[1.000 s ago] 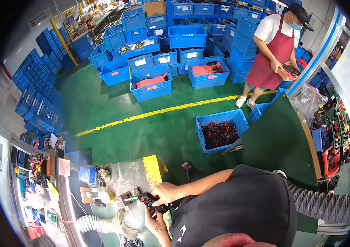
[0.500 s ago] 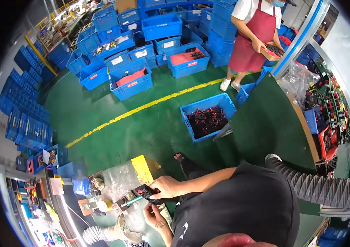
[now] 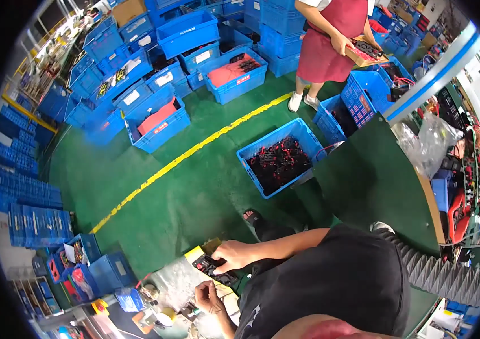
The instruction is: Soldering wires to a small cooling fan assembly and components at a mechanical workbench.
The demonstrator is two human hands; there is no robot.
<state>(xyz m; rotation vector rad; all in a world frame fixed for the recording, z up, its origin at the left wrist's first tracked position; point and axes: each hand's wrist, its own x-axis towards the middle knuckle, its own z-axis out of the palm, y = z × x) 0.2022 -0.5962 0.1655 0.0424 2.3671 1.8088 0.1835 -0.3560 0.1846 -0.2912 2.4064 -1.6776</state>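
Observation:
My right hand (image 3: 233, 255) closes over a long black plastic part (image 3: 215, 269) with hollows in it, thumb on its near side. That part lies at the yellow-marked edge (image 3: 193, 253) of the workbench. Nearer to me, my left hand (image 3: 210, 298) is apart from the part, with its thumb and fingers drawn together. Whatever sits between those fingertips, if anything, is too small to make out. Beside the left hand a pale tool with a greenish end (image 3: 196, 311) is partly visible on the bench.
A blue crate of black and red parts (image 3: 279, 161) stands on the green floor. Stacked blue crates (image 3: 188, 34) fill the back. A person in a red apron (image 3: 336, 42) holds a tray of parts. A green board (image 3: 372, 175) and grey flexible duct (image 3: 440, 265) lie right.
The whole view has shifted. My right hand has carried the black part away from the greenish tool to the yellow bench edge. The left hand stays near the tool.

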